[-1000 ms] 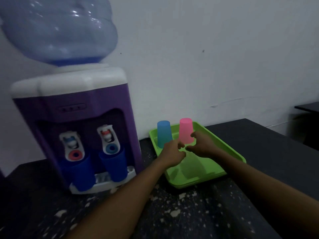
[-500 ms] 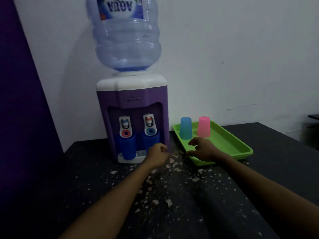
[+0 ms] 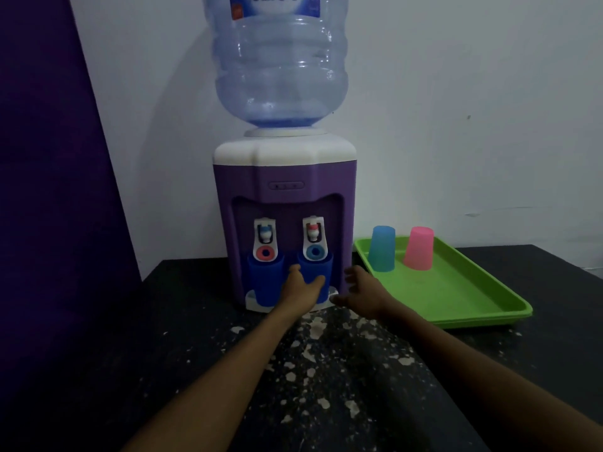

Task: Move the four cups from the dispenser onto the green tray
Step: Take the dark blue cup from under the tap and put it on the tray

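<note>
A purple and white water dispenser [image 3: 284,177] stands at the back of the black table. Two dark blue cups sit upright under its taps: the left cup [image 3: 264,280] and the right cup [image 3: 316,265]. My left hand [image 3: 301,290] is wrapped around the right cup, thumb between the two cups. My right hand [image 3: 359,290] hovers open beside the dispenser's lower right corner and holds nothing. On the green tray [image 3: 463,295] to the right, a light blue cup [image 3: 381,249] and a pink cup [image 3: 419,249] stand upside down at the far end.
A large clear water bottle [image 3: 280,66] tops the dispenser. The table [image 3: 195,353] is dark with pale flecks across its middle. A purple panel [image 3: 49,190] fills the left side, and a white wall runs behind.
The view has pulled back and swung left. Both hands have left the tray and moved left to the dispenser; my left hand now grips the right dark blue cup.
</note>
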